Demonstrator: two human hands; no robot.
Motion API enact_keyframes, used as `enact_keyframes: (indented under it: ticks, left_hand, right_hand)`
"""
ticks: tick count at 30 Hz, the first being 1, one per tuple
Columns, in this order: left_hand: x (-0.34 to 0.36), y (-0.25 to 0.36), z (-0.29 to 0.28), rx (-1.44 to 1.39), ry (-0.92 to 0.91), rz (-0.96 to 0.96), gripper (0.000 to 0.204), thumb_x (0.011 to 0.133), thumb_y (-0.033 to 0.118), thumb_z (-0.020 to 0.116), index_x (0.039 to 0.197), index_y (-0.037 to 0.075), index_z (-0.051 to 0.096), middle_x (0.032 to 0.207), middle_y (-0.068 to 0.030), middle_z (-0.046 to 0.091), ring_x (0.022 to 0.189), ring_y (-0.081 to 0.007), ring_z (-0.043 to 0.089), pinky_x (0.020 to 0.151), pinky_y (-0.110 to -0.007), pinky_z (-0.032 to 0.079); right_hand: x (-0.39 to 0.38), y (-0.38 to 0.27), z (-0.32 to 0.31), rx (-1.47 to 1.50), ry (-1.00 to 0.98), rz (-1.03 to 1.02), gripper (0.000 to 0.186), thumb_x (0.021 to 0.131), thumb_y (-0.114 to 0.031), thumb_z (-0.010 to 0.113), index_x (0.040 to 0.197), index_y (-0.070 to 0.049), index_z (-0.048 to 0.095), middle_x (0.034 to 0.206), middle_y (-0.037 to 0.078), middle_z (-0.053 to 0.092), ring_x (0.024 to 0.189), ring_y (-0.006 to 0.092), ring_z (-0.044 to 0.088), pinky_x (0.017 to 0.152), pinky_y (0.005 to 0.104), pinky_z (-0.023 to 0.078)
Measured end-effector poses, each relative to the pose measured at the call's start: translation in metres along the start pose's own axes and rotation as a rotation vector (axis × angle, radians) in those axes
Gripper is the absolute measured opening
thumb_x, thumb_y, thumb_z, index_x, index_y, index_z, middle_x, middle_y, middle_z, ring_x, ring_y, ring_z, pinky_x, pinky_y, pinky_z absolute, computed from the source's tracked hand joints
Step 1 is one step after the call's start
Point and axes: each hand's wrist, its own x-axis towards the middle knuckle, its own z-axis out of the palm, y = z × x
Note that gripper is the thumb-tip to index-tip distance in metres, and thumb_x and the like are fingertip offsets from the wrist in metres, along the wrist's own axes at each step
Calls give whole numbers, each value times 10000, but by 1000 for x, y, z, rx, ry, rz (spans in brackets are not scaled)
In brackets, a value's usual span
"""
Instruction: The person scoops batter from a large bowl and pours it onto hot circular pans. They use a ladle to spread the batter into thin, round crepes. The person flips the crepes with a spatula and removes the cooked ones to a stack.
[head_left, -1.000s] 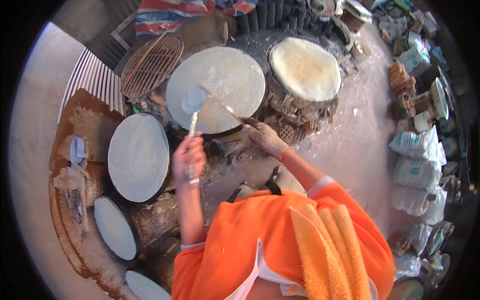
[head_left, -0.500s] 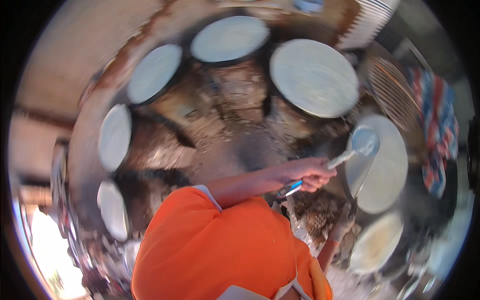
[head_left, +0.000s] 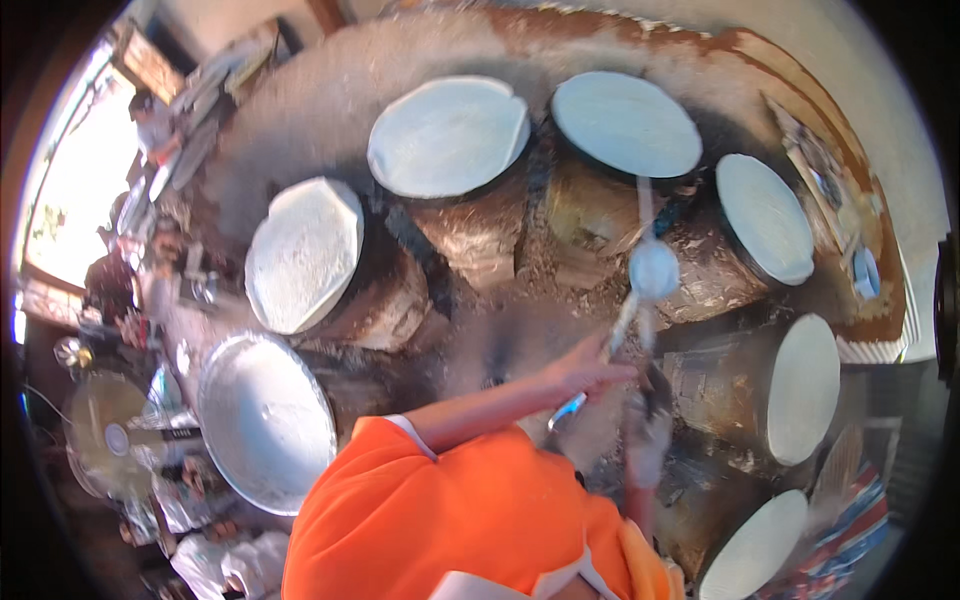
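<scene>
Fingers of the left hand (head_left: 590,374) wrapped round the pale handle of a ladle (head_left: 655,270) in the head view; fingers of the right hand (head_left: 648,430) blurred by motion, yet closed on the dark grip of a long thin blade (head_left: 645,205). Spread in a wide arc round both hands: blocky brown stoves (head_left: 465,240), with round griddles (head_left: 490,188) on top. At left, beyond the left forearm, a big metal basin (head_left: 206,440) with white contents, near the orange top (head_left: 450,510) covering the lower middle and blocking whatever lies beneath. Farther out on that side, a fan (head_left: 112,440), pale bags (head_left: 235,568) and another person (head_left: 155,132), too small for detail. At right, pale sticks (head_left: 815,195), a small blue round object (head_left: 865,273) and, lower down, a striped cloth (head_left: 850,535).

Counted in sight: six griddles, all pale on top; one basin, one ladle, one blade.

Ladle bowl just above the left fingers, out past the handle, well short of the upper griddles. Blade upright above the right fingers, close beside or overlapping the ladle bowl, too smeared to tell which.
</scene>
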Motion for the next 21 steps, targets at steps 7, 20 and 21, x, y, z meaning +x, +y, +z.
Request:
enact_keyframes:
  ticks: [7,20,21]
  left_hand:
    - [-73,57,-147,-327,283,277,366,841,20,526,1148,75,335,879,-101,612,425,-48,371,394,-198,305]
    - [-272,74,-179,-529,1127,894,338,871,52,454,1196,46,365,874,-134,569,358,-25,296,331,-171,249]
    - [-280,77,-190,-501,1317,785,306,875,50,453,1173,46,383,867,-130,572,361,-25,295,334,-169,249]
  right_hand:
    - [69,-61,164,89,-548,197,299,881,-239,497,1096,-34,521,756,48,566,538,91,495,493,241,414]
    - [155,-45,531,-143,-960,-372,643,822,-371,557,1303,-5,340,1049,230,581,884,336,591,788,381,485]
    - [155,-78,551,-421,-967,-479,679,806,-405,560,1307,-4,339,1085,246,559,915,346,585,805,391,478]
